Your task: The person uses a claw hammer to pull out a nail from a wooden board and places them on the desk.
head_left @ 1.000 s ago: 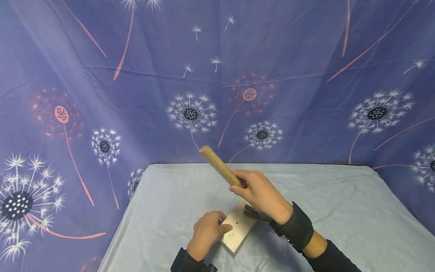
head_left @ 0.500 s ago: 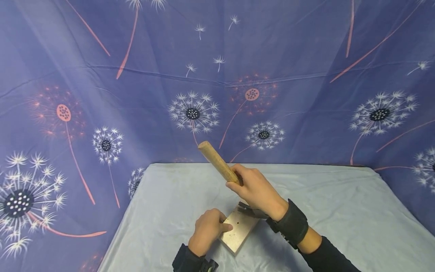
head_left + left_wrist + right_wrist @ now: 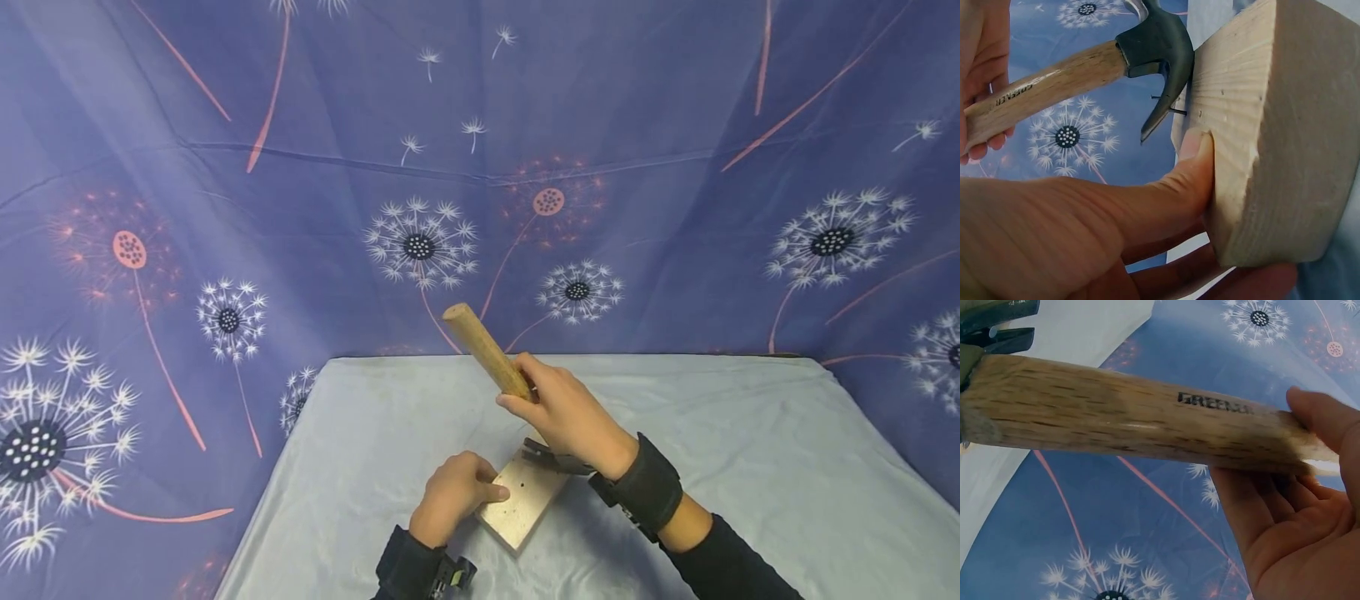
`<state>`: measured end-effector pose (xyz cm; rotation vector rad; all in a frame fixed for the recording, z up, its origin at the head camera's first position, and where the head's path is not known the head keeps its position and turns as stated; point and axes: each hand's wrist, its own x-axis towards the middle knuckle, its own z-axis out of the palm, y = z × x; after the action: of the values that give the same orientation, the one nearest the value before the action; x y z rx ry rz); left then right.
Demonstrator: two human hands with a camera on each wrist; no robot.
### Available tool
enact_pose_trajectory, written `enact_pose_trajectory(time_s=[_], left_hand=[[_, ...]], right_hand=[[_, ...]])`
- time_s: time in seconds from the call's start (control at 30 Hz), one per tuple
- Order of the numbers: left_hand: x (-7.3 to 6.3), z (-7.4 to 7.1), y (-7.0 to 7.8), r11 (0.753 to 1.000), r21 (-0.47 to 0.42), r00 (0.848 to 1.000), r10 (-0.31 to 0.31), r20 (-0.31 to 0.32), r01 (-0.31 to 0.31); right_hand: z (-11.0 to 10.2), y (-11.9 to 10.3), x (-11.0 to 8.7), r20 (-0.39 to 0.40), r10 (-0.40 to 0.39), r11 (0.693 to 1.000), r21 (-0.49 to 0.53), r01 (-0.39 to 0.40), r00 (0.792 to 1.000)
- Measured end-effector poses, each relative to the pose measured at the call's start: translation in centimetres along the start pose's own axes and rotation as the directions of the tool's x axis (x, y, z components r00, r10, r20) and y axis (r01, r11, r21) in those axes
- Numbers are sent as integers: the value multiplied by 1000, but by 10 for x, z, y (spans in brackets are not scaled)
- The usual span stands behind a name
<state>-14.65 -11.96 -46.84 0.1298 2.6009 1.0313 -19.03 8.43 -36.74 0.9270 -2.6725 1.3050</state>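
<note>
My right hand (image 3: pixel 573 412) holds the wooden handle of a claw hammer (image 3: pixel 487 350), fingers and thumb around it partway along its length. The dark hammer head (image 3: pixel 1169 50) rests against a pale wooden block (image 3: pixel 1235 106), its forked claw around a thin nail (image 3: pixel 1177 112) that sticks out of the block's face. In the right wrist view the claw tips (image 3: pixel 1013 337) show at the upper left, with the nail between them. My left hand (image 3: pixel 453 496) grips the block's near left side, thumb on the face and fingers beneath. Small dark holes mark that face.
A light blue cloth (image 3: pixel 375 433) covers the table under the block. Behind it hangs a blue-purple curtain (image 3: pixel 637 108) with a dandelion print. Each wrist wears a black strap (image 3: pixel 647 487).
My right hand and the hammer handle have shifted slightly up, and the claw has moved a little left over the block. The left hand keeps its grip. The head view has drifted slightly.
</note>
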Motion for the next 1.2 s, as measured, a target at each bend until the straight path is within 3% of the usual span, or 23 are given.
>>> enact_pose_trajectory(time_s=[0.13, 0.53, 0.7, 0.87, 1.2], left_hand=[[1, -1, -2, 1000, -18, 1000, -8, 16, 8], [0, 1, -4, 997, -53, 999, 53, -10, -53], [-4, 2, -4, 993, -46, 993, 111, -24, -112], [-8, 1, -7, 991, -38, 991, 124, -43, -126], [-7, 3, -5, 995, -38, 996, 87, -14, -88]], right_hand=[[-4, 0, 0, -11, -12, 1000, -6, 12, 1000], [-11, -2, -12, -58, -68, 997, -26, 67, 996], [-23, 4, -32, -152, 18, 995, 95, -4, 988], [-29, 12, -48, -169, 73, 976, 215, -36, 983], [-31, 14, -57, -193, 86, 976, 214, -43, 978]])
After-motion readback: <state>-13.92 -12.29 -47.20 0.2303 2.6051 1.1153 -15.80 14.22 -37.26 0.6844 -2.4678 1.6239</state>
